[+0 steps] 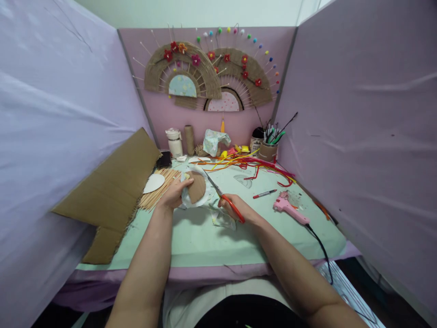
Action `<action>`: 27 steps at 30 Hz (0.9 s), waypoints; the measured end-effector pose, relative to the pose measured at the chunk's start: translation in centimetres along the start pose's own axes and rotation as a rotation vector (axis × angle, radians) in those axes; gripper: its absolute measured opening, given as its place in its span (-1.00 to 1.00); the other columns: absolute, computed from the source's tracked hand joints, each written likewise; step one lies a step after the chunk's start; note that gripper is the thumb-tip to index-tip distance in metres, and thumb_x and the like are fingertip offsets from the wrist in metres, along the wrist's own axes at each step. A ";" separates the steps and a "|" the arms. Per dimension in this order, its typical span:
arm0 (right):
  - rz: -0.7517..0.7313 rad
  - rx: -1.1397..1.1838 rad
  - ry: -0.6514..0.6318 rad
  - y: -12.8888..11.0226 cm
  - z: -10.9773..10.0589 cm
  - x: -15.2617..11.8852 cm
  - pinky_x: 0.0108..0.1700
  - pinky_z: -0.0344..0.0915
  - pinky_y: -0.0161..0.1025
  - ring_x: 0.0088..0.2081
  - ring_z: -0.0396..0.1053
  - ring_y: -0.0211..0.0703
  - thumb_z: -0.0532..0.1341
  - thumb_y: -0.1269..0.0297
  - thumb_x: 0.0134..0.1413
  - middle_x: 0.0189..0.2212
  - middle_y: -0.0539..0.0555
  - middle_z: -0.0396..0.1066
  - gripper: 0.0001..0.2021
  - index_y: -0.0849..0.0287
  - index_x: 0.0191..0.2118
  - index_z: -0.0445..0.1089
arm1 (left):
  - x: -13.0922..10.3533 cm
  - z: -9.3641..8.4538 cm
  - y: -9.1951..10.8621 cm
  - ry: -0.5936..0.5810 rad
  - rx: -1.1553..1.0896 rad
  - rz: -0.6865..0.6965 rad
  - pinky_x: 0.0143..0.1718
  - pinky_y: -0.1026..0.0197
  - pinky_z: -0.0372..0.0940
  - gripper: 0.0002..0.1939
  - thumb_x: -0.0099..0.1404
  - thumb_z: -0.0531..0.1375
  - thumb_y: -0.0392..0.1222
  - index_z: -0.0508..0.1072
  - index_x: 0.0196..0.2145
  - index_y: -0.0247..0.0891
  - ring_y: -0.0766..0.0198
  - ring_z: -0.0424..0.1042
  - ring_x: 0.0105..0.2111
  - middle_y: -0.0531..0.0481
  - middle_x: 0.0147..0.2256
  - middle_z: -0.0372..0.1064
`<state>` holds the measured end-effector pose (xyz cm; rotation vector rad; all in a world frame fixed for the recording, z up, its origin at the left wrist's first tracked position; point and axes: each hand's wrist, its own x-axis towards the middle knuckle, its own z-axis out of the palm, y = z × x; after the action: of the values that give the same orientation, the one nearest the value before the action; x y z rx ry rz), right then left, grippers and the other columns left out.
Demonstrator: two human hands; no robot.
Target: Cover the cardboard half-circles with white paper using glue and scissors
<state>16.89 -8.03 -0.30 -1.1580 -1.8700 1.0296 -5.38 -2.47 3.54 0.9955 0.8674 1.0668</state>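
Scissors (222, 197) with red handles are gripped in our right hand (241, 209) near the centre of the frame, blades pointing up and left. Just left of them, our left hand (173, 192) pinches a cardboard round (198, 187) and the pale cloth (207, 178) around its edge, thumb on top. Right of centre, we have a marker (265, 194) and a pink glue gun (292, 210). Behind these, a can (256, 143) bears dark lettering too small for us to read; the markings on the clear protractor (243, 181) are unreadable too.
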 end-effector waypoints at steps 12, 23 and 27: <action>0.026 -0.001 -0.042 0.0 0.1 -0.1 -0.52 0.02 -0.37 -0.59 0.08 -0.35 0.02 0.01 0.09 -0.63 -0.08 0.14 -0.65 0.25 -0.34 0.29 | 0.0 0.1 -0.1 -0.027 -0.009 0.103 -0.33 0.21 0.38 -0.55 -0.01 0.34 -0.20 0.39 -0.12 -0.26 0.18 0.48 -0.34 -0.03 -0.32 0.50; 0.043 0.058 0.022 -0.2 0.1 -0.1 -0.55 -0.01 -0.38 -0.62 0.05 -0.37 0.05 0.02 0.03 -0.68 -0.11 0.09 -0.67 0.23 -0.43 0.28 | 0.1 -0.2 -0.4 -0.048 0.001 0.035 -0.36 0.19 0.40 -0.55 -0.01 0.34 -0.17 0.39 -0.14 -0.26 0.19 0.48 -0.39 -0.04 -0.33 0.50; 0.067 0.020 0.050 -0.6 0.0 -0.1 -0.54 -0.01 -0.38 -0.62 0.05 -0.38 0.08 0.10 -0.01 -0.68 -0.11 0.10 -0.74 0.22 -0.46 0.27 | 0.1 -0.2 -0.2 -0.039 0.011 0.034 -0.37 0.19 0.39 -0.54 -0.03 0.34 -0.16 0.39 -0.14 -0.26 0.17 0.49 -0.39 -0.03 -0.35 0.50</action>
<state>16.74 -8.28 0.19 -1.2303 -1.7891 1.0447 -5.42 -2.36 3.24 1.0403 0.8277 1.0686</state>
